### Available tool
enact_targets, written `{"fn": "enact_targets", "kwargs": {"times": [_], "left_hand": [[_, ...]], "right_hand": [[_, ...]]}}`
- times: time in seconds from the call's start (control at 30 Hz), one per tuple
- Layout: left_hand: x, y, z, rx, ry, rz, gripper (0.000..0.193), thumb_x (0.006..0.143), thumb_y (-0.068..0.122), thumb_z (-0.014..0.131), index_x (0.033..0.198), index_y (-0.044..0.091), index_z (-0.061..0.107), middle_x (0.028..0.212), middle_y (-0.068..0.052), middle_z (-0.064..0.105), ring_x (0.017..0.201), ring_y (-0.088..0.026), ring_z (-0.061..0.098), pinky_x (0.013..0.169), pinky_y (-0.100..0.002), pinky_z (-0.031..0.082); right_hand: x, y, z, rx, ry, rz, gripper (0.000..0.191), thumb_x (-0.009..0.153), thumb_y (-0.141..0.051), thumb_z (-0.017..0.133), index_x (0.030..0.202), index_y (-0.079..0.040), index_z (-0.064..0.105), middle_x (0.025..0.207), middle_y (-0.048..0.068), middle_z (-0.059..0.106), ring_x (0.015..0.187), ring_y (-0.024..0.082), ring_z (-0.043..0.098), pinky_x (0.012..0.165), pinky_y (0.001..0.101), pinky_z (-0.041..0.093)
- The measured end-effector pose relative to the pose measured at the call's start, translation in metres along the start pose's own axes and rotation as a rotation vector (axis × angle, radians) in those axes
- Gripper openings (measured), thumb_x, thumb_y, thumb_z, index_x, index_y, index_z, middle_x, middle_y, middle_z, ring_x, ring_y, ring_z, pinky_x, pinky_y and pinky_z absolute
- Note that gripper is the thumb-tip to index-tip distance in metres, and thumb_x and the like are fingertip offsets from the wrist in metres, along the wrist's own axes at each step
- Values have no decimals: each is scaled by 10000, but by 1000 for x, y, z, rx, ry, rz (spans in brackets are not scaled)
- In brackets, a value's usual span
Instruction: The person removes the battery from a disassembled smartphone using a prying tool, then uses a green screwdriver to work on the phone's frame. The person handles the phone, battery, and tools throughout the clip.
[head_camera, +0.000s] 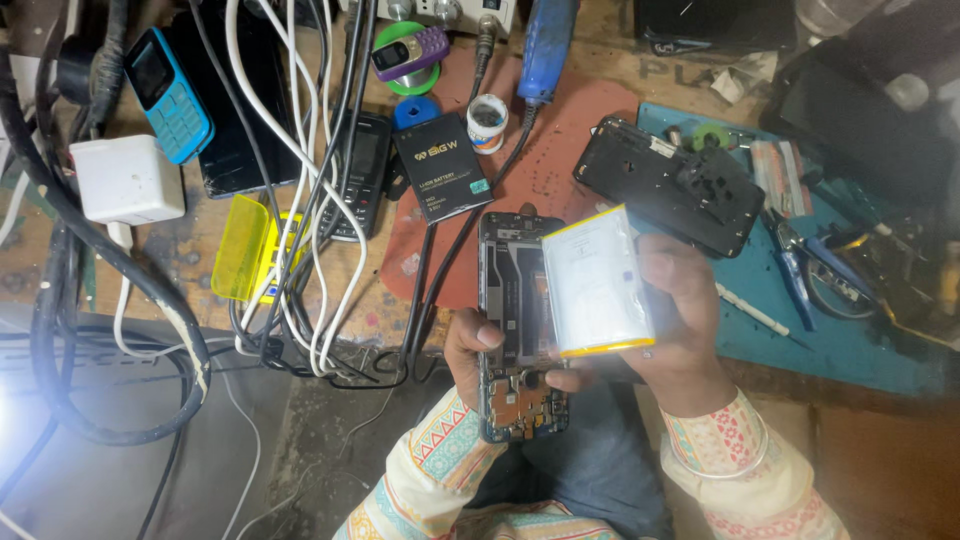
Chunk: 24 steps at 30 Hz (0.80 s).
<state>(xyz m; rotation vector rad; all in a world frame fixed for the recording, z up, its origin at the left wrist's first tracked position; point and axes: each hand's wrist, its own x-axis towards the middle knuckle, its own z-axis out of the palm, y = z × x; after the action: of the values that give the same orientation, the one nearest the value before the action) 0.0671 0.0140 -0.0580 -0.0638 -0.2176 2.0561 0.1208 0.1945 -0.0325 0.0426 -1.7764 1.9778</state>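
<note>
Cluttered repair bench (200, 250), worn wood, seen from above; a reddish mat (560, 150) at centre and a blue mat (850, 345) to the right. Left hand (475, 350) grips an opened smartphone (515, 320) with its back cover off: dark frame, bare inner cavity in the upper half, circuit board exposed at the lower end near the person's lap. Thumb lies on the phone's left edge, fingers wrapped underneath. Phone's long axis runs near vertical in the view, top end pointing away from the person toward the reddish mat. Right hand (680, 300) pinches a flat phone battery (597, 282), silvery white pouch with yellow edging at top and bottom, thumb below and fingers behind its right side. Battery sits just right of the phone, overlapping its right edge, long axis also near vertical, tilted slightly. Farther back on the bench: black battery (441, 165), a black keypad phone (362, 170), blue keypad phone (168, 92), white charger block (127, 178), a tangle of white and black cables (300, 200), black phone back cover (668, 185) straddling both mats.
</note>
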Motion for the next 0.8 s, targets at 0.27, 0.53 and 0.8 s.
{"fn": "enact_targets", "kwargs": {"times": [0.27, 0.53, 0.8], "left_hand": [[-1, 7, 8, -83, -176, -5, 637, 739, 218, 632, 1348, 72, 517, 1106, -128, 481, 909, -228, 481, 721, -351, 430], [3, 21, 21, 5, -273, 76, 545, 794, 216, 651, 1283, 29, 501, 1080, -160, 487, 916, -244, 502, 699, -381, 443], [-2, 30, 26, 21, -272, 56, 622, 785, 236, 672, 1315, -29, 483, 1098, -173, 498, 975, -269, 532, 692, -400, 469]], "right_hand": [[-2, -25, -15, 388, 176, 235, 243, 968, -200, 568, 946, 38, 613, 886, 160, 642, 766, 233, 654, 721, 361, 544], [-29, -74, -29, -340, 254, 440, 272, 961, -215, 634, 787, -7, 650, 624, 27, 522, 560, 102, 481, 557, 264, 392], [-22, -61, 5, -932, -86, 110, 252, 939, -281, 715, 902, -33, 698, 877, 79, 592, 787, 167, 549, 718, 306, 462]]}}
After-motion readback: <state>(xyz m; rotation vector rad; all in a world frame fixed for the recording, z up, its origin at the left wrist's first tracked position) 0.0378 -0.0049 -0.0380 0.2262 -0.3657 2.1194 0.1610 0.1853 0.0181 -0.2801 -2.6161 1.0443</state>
